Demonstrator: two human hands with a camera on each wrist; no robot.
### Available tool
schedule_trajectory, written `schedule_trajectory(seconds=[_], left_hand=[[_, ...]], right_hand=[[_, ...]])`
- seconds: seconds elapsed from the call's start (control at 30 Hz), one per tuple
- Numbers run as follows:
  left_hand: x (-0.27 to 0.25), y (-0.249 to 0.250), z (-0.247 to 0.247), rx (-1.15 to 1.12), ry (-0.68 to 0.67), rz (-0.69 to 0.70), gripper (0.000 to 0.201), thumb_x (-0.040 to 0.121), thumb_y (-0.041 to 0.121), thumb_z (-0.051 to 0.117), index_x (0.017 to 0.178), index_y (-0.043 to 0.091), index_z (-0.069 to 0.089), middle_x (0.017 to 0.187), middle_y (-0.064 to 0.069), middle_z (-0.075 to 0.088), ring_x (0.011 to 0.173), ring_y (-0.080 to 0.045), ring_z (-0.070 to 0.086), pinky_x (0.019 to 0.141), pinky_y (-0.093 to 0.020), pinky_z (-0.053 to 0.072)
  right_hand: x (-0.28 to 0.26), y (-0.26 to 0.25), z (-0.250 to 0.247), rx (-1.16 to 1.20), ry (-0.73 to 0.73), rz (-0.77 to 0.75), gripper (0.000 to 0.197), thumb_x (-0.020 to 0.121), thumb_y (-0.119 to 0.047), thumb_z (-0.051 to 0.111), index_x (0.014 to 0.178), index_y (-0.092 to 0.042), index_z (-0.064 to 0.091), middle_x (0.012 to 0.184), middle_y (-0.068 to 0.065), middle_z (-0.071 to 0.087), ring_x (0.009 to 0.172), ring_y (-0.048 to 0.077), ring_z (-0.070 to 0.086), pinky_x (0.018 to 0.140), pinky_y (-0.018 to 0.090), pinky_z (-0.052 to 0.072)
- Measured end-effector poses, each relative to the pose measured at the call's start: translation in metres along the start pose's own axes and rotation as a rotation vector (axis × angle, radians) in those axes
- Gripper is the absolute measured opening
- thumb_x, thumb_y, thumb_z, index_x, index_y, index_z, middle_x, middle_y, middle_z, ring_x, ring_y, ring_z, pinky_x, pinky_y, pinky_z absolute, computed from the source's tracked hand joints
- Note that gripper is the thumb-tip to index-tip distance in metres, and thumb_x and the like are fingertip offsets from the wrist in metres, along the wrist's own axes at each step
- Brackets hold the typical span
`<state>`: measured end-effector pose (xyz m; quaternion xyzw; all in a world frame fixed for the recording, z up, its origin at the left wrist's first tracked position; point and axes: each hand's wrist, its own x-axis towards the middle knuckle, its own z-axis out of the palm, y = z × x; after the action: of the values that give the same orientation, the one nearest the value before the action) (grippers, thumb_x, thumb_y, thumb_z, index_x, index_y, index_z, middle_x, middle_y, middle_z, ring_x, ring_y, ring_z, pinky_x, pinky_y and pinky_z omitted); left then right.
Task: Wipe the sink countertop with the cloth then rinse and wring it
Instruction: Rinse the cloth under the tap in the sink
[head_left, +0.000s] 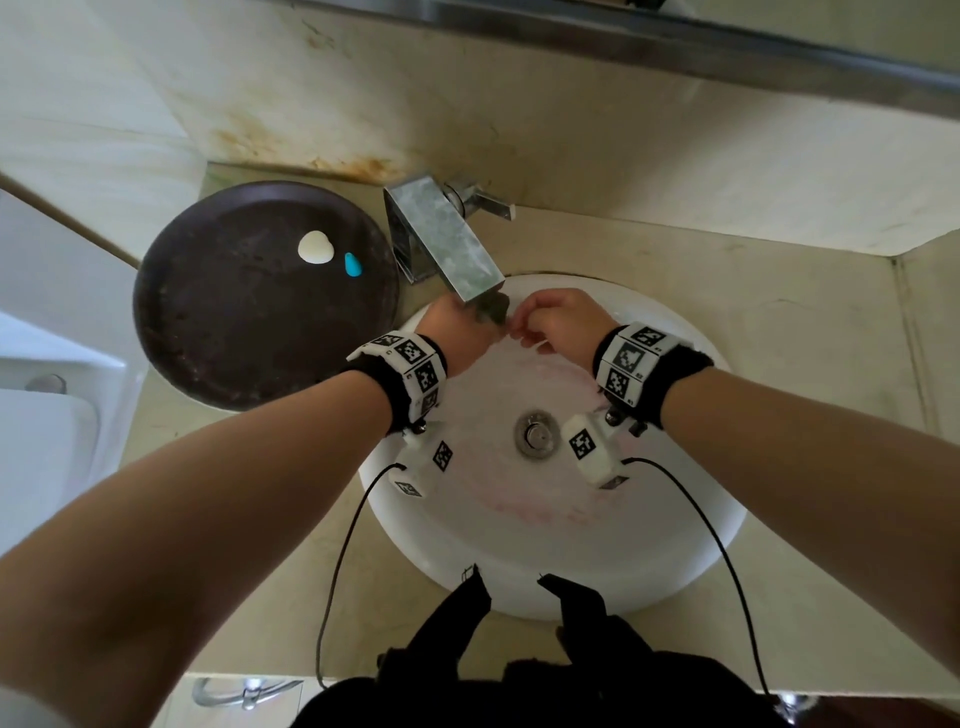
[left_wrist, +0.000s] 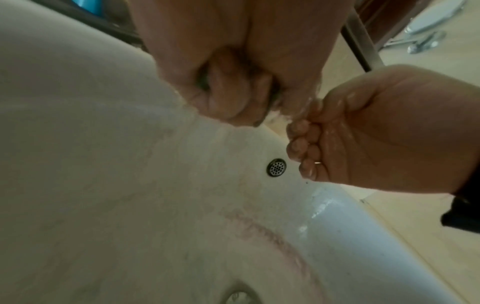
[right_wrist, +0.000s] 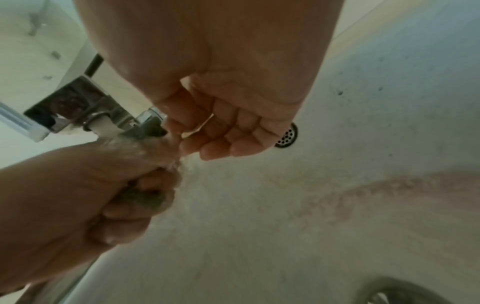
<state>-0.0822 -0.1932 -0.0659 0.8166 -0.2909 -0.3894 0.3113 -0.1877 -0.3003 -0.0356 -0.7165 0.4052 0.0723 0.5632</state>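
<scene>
Both hands meet under the spout of the steel faucet (head_left: 447, 244), over the white sink basin (head_left: 675, 561). My left hand (head_left: 457, 322) is a fist round a bunched dark green cloth (head_left: 491, 312); bits of the cloth (right_wrist: 145, 197) show between its fingers. Water runs from the spout onto the fist and spills into the bowl. My right hand (head_left: 556, 317) has curled fingers (right_wrist: 221, 133), and its thumb and forefinger pinch the cloth's upper end (right_wrist: 148, 130). In the left wrist view the left fist (left_wrist: 233, 96) is wet and most of the cloth is hidden inside it.
A dark round tray (head_left: 234, 338) stands left of the faucet with a white lump (head_left: 315, 248) and a small blue piece (head_left: 353, 265) on it. The beige countertop (head_left: 779, 312) surrounds the basin. The drain (head_left: 535, 434) and overflow hole (left_wrist: 276, 167) lie below the hands.
</scene>
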Motion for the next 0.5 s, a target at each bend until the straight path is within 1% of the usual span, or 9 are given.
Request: schedule_trajectory(seconds=[0.07, 0.1, 0.17, 0.23, 0.3, 0.37, 0.43, 0.47, 0.5], left_hand=[[-0.002, 0.002, 0.0, 0.154, -0.037, 0.083, 0.029, 0.086, 0.037, 0.064, 0.067, 0.022, 0.047, 0.064, 0.005, 0.048, 0.059, -0.012, 0.048, 0.053, -0.023, 0.039], [-0.002, 0.003, 0.001, 0.184, -0.035, 0.092, 0.032, 0.086, 0.04, 0.063, 0.065, 0.023, 0.045, 0.064, 0.005, 0.048, 0.058, -0.01, 0.047, 0.052, -0.022, 0.037], [-0.002, 0.005, 0.001, 0.248, -0.018, 0.101, 0.032, 0.088, 0.035, 0.059, 0.063, 0.021, 0.045, 0.063, 0.005, 0.047, 0.059, -0.011, 0.047, 0.05, -0.02, 0.032], [-0.005, 0.011, 0.001, 0.349, -0.035, 0.142, 0.03, 0.093, 0.032, 0.051, 0.069, 0.014, 0.05, 0.065, 0.002, 0.048, 0.066, -0.017, 0.05, 0.053, -0.023, 0.035], [-0.009, 0.017, 0.0, 0.449, -0.05, 0.2, 0.032, 0.098, 0.032, 0.043, 0.081, 0.008, 0.056, 0.074, -0.004, 0.052, 0.075, -0.022, 0.055, 0.063, -0.027, 0.04], [-0.01, 0.018, -0.001, 0.456, -0.042, 0.22, 0.035, 0.1, 0.032, 0.041, 0.083, 0.007, 0.058, 0.076, -0.006, 0.053, 0.079, -0.024, 0.057, 0.069, -0.03, 0.043], [-0.004, 0.01, -0.002, 0.417, -0.051, 0.175, 0.033, 0.097, 0.036, 0.046, 0.076, 0.013, 0.055, 0.071, -0.002, 0.053, 0.077, -0.022, 0.059, 0.068, -0.03, 0.045], [-0.002, 0.005, -0.003, 0.379, -0.042, 0.167, 0.029, 0.095, 0.038, 0.05, 0.077, 0.016, 0.056, 0.071, 0.001, 0.055, 0.078, -0.021, 0.061, 0.069, -0.029, 0.047], [-0.001, 0.001, -0.003, 0.341, -0.033, 0.154, 0.023, 0.092, 0.038, 0.054, 0.083, 0.018, 0.06, 0.076, 0.002, 0.058, 0.081, -0.02, 0.062, 0.072, -0.029, 0.049]], right_hand=[[0.0, 0.004, 0.001, 0.009, 0.01, 0.007, 0.028, 0.085, 0.0, 0.045, 0.069, -0.016, 0.061, 0.072, 0.001, 0.067, 0.068, 0.013, 0.06, 0.068, 0.027, 0.046], [0.0, 0.006, 0.001, 0.017, 0.018, 0.014, 0.027, 0.085, -0.001, 0.044, 0.069, -0.016, 0.06, 0.071, 0.001, 0.067, 0.067, 0.014, 0.06, 0.067, 0.027, 0.046], [0.001, 0.008, 0.001, 0.026, 0.02, 0.034, 0.026, 0.086, -0.003, 0.044, 0.072, -0.017, 0.061, 0.072, 0.001, 0.067, 0.067, 0.014, 0.06, 0.065, 0.027, 0.046], [0.003, 0.007, 0.003, 0.02, 0.013, 0.049, 0.025, 0.087, -0.006, 0.043, 0.075, -0.017, 0.061, 0.073, 0.001, 0.067, 0.066, 0.014, 0.06, 0.063, 0.026, 0.046], [0.005, 0.005, 0.008, 0.003, 0.019, 0.054, 0.023, 0.091, -0.011, 0.043, 0.078, -0.018, 0.06, 0.073, 0.001, 0.065, 0.064, 0.014, 0.06, 0.062, 0.026, 0.047], [0.006, 0.001, 0.014, 0.002, 0.023, 0.061, 0.02, 0.093, -0.016, 0.042, 0.082, -0.018, 0.059, 0.075, 0.001, 0.063, 0.063, 0.015, 0.061, 0.062, 0.027, 0.047], [0.007, -0.001, 0.019, 0.018, 0.026, 0.071, 0.02, 0.094, -0.02, 0.039, 0.089, -0.016, 0.058, 0.08, 0.003, 0.063, 0.064, 0.017, 0.062, 0.061, 0.028, 0.047], [0.007, -0.002, 0.021, 0.029, 0.022, 0.081, 0.021, 0.096, -0.023, 0.038, 0.095, -0.015, 0.057, 0.084, 0.005, 0.064, 0.065, 0.018, 0.063, 0.061, 0.029, 0.048], [0.008, -0.004, 0.024, 0.046, 0.014, 0.095, 0.025, 0.098, -0.026, 0.035, 0.101, -0.014, 0.056, 0.088, 0.007, 0.065, 0.068, 0.019, 0.064, 0.063, 0.029, 0.049]])
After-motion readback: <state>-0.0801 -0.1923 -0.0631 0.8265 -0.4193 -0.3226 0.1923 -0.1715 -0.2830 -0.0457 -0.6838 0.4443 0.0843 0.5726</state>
